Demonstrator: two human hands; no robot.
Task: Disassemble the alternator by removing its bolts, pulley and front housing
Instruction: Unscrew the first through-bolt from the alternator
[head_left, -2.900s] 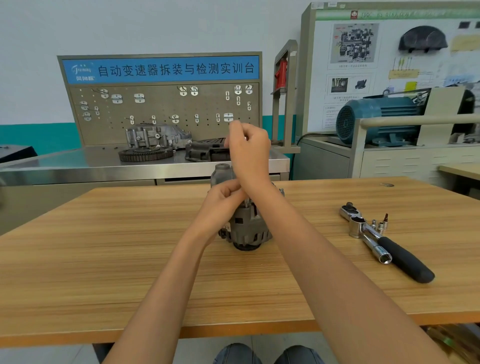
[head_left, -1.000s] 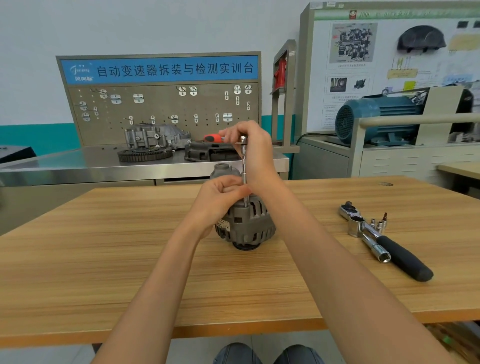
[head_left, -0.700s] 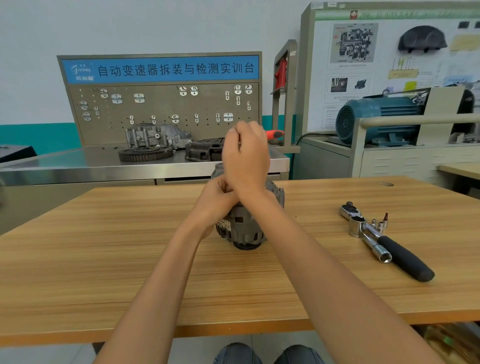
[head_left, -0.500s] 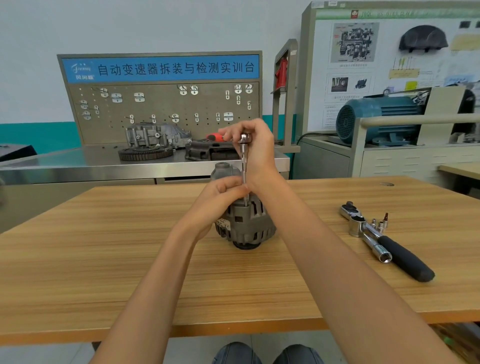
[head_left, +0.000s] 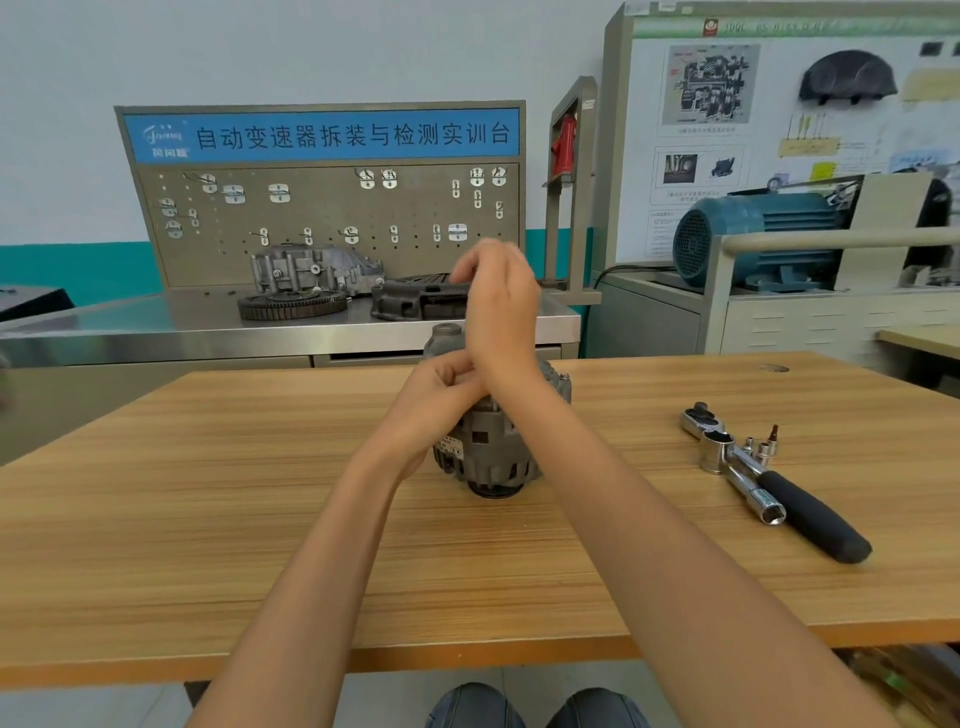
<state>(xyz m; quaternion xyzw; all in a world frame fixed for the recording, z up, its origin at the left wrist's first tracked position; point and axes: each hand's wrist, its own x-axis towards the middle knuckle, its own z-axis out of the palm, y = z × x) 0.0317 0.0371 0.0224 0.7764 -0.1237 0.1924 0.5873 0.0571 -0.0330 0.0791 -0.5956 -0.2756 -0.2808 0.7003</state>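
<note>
The grey alternator (head_left: 488, 452) stands on end on the wooden table (head_left: 208, 519), straight in front of me. My left hand (head_left: 436, 400) sits on its top with the fingers curled inward, at the spot where the driver's thin shaft stood in the earlier frames. My right hand (head_left: 501, 306) is raised above the alternator with its back toward me, blurred, and its fingers curled. The driver and its red handle are hidden behind this hand. My right forearm crosses the alternator's right side.
A black-handled ratchet wrench (head_left: 779, 488) with a socket lies on the table at the right, with small sockets and bits (head_left: 763, 447) beside it. Behind the table is a steel bench (head_left: 156, 327) carrying a gear ring (head_left: 291, 305) and castings. A blue motor (head_left: 753, 234) sits at the back right.
My right hand has swung round above the alternator, so its back now hides the shaft and red handle seen half a second ago. My left hand and the alternator stay in place.
</note>
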